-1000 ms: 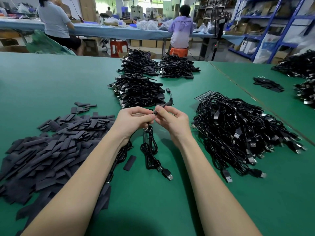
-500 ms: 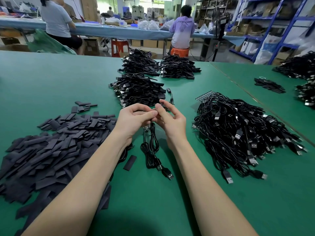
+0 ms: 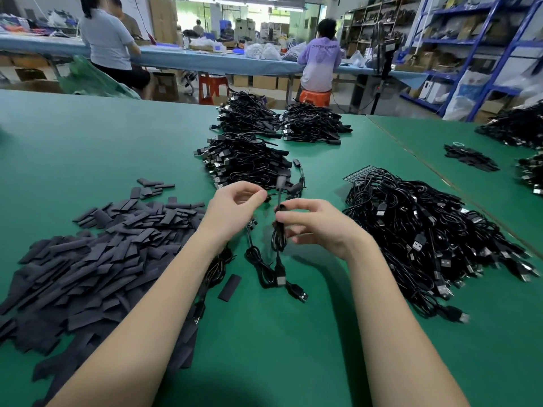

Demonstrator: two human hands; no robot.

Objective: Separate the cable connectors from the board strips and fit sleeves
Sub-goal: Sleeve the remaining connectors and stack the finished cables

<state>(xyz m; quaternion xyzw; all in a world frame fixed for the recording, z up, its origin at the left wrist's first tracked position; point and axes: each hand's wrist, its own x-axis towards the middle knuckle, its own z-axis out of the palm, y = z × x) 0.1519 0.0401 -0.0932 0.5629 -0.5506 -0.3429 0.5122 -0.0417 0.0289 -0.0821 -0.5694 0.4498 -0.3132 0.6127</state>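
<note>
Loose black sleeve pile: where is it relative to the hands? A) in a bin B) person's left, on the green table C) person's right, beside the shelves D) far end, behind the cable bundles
B: the sleeve pile spreads over the green table on the person's left, beside the left hand; tangled cables lie to the right.

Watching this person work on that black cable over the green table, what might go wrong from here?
1. The cable pinched by the right hand hangs in loops down to the table; a tug may snag them on the cables lying below.
2. The left hand holds a thin lead by its fingertips only, so it may slip.
3. One loose sleeve lies apart from the sleeve pile beside the left forearm, which may sweep it away.
</note>
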